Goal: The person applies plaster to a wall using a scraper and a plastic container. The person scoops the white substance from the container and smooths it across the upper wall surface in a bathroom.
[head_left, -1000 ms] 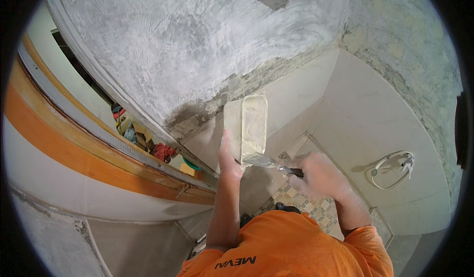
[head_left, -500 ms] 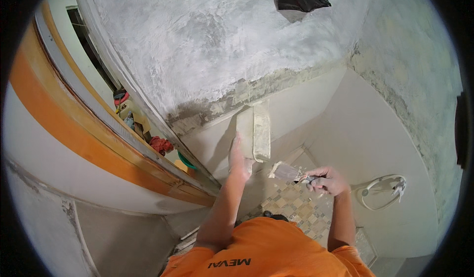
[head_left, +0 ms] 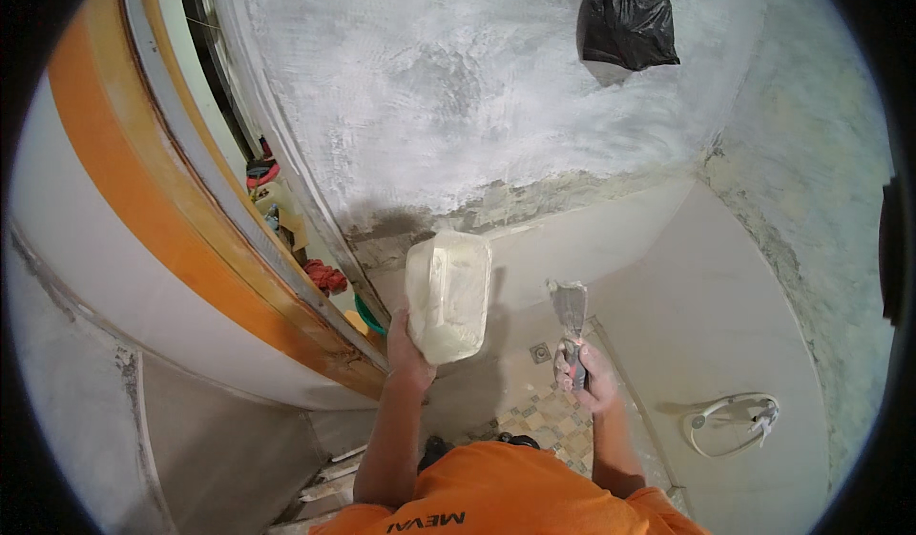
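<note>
My left hand (head_left: 411,354) grips a pale cream plastic tub (head_left: 448,295) by its left side and lower end, its inside smeared with whitish paste. My right hand (head_left: 587,378) is closed round the dark handle of a putty knife (head_left: 571,311), which stands blade up, apart from the tub, with pale paste along its tip. Both are in front of a pale tiled wall band (head_left: 630,235) under rough grey-white plaster (head_left: 448,87).
A black plastic bag (head_left: 630,20) hangs on the plaster. An orange-painted door frame (head_left: 153,211) runs at left, with red cloth (head_left: 324,277) and clutter beyond. A shower hose (head_left: 714,449) is at right. A mosaic floor (head_left: 534,406) with a drain (head_left: 540,353) lies below.
My right hand has drawn the knife away from the tub and turned its blade upward. The tub has moved left and lower, and the view has shifted, bringing more bag into sight.
</note>
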Motion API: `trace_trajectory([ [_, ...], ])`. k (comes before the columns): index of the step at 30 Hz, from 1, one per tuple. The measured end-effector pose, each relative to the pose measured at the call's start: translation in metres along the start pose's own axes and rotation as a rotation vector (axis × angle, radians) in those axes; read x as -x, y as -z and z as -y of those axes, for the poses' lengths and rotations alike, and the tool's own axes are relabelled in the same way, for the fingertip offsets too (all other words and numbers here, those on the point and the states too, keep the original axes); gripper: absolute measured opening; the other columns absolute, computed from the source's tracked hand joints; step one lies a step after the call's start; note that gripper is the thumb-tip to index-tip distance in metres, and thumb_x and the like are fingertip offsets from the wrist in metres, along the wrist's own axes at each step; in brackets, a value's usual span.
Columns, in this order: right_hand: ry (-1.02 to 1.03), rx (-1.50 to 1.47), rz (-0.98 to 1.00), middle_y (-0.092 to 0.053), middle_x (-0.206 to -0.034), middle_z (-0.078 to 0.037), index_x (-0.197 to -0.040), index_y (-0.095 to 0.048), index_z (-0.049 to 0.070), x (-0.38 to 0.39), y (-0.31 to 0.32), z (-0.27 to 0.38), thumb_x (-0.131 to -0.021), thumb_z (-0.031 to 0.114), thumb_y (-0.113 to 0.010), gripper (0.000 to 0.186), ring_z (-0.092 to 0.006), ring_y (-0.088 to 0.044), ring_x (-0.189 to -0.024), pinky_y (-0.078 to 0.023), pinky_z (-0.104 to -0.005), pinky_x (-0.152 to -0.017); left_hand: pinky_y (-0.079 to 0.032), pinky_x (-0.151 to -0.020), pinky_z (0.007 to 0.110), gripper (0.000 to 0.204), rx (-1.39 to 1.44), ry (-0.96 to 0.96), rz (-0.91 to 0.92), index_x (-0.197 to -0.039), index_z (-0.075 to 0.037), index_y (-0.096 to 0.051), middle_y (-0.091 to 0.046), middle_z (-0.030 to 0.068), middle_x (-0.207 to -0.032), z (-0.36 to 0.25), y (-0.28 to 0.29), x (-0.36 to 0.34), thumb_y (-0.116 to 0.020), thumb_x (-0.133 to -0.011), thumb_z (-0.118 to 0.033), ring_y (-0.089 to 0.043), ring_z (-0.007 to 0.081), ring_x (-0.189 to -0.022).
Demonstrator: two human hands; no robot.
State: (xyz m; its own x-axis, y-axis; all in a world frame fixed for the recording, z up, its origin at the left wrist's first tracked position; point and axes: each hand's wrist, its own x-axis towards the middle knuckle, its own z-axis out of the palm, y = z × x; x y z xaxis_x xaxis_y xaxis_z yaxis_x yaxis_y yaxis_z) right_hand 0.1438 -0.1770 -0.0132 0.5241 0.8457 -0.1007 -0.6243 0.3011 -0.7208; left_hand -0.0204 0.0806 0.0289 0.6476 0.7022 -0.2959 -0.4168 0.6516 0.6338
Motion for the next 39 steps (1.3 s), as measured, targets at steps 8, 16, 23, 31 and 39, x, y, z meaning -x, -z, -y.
trace_trajectory([
  [8, 0.342, 1.213, -0.134, -0.065, -0.080, -0.009, -0.117, -0.070, 0.003, -0.098, -0.036, 0.030, -0.097, 0.032, -0.068, 0.035, -0.0183, -0.061, -0.069, -0.047, -0.0310, -0.066, -0.050, -0.103, 0.046, 0.057, 0.048, -0.084, 0.032, -0.147, -0.006, -0.047, -0.058, 0.0119, -0.138, -0.033, 0.047, 0.046, -0.047, -0.105, -0.045, -0.060, 0.0299, -0.123],
  [16, 0.769, 1.479, -0.056, -0.069, -0.081, -0.020, -0.106, -0.074, 0.002, -0.168, -0.126, 0.031, -0.091, 0.031, -0.071, 0.033, -0.0335, -0.066, -0.070, -0.050, -0.0394, -0.068, -0.052, -0.099, 0.049, 0.058, 0.131, -0.235, -0.144, -0.143, -0.004, -0.050, -0.062, 0.0142, -0.134, -0.046, 0.092, 0.079, -0.049, -0.104, -0.047, -0.064, 0.0314, -0.116],
  [23, 0.429, 1.605, -0.332, -0.061, -0.062, -0.022, -0.078, -0.073, -0.002, -0.216, -0.092, 0.034, -0.080, 0.042, -0.081, 0.044, -0.0357, -0.060, -0.057, -0.047, -0.0435, -0.059, -0.052, -0.099, 0.047, 0.058, 0.114, -0.279, -0.082, -0.142, -0.003, -0.052, -0.062, 0.0149, -0.133, -0.054, 0.116, 0.071, -0.049, -0.104, -0.047, -0.064, 0.0314, -0.116],
  [31, 0.449, 1.408, -0.564, -0.060, -0.061, -0.016, -0.080, -0.069, -0.006, -0.150, -0.020, 0.025, -0.086, 0.028, -0.079, 0.036, -0.0259, -0.050, -0.054, -0.043, -0.0394, -0.059, -0.052, -0.099, 0.046, 0.058, 0.087, -0.283, -0.098, -0.142, -0.003, -0.051, -0.063, 0.0131, -0.132, -0.061, 0.102, 0.059, -0.051, -0.104, -0.047, -0.065, 0.0301, -0.114],
  [39, 0.712, 1.426, -0.147, -0.066, -0.070, -0.019, -0.089, -0.075, 0.000, -0.181, -0.167, -0.001, -0.084, 0.035, -0.081, 0.036, -0.0331, -0.063, -0.063, -0.049, -0.0413, -0.063, -0.053, -0.101, 0.045, 0.058, 0.102, -0.252, -0.060, -0.146, -0.007, -0.047, -0.059, 0.0122, -0.138, -0.076, 0.082, 0.041, -0.045, -0.106, -0.048, -0.061, 0.0289, -0.121],
])
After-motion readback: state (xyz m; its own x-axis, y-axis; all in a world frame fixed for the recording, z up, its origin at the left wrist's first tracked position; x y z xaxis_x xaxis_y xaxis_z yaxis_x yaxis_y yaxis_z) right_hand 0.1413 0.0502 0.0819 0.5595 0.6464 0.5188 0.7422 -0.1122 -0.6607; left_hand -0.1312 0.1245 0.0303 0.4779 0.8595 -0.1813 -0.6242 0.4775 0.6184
